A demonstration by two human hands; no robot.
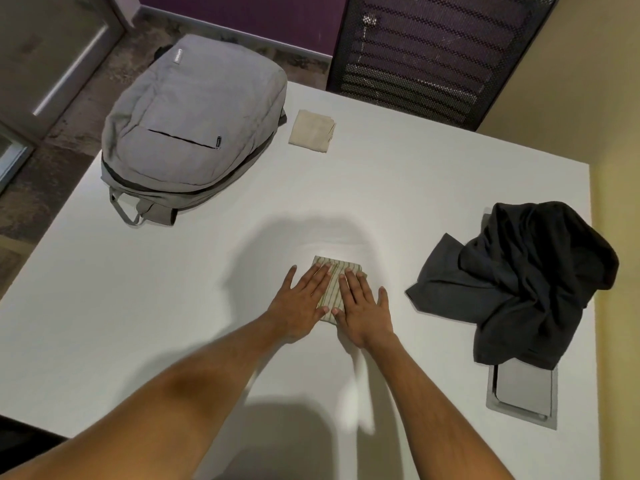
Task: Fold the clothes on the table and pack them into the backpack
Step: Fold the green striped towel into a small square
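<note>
While both flat hands press striped cloth (335,284), backpack (194,123) zipped.

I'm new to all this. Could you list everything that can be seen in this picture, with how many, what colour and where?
backpack: one, grey, lying flat at the far left corner of the table, front pocket zip closed
beige cloth: one, cream, folded, just right of the backpack
striped cloth: one, pale with green stripes, folded small, near the middle under both hands
dark garment: one, black and charcoal, crumpled in a heap at the right edge
table: one, white, filling most of the view
floor hatch plate: one, grey, set into the table at the right, partly under the dark garment
mesh chair: one, black, behind the table's far edge
left hand: flat, pressing the striped cloth
right hand: flat, pressing the striped cloth
</note>
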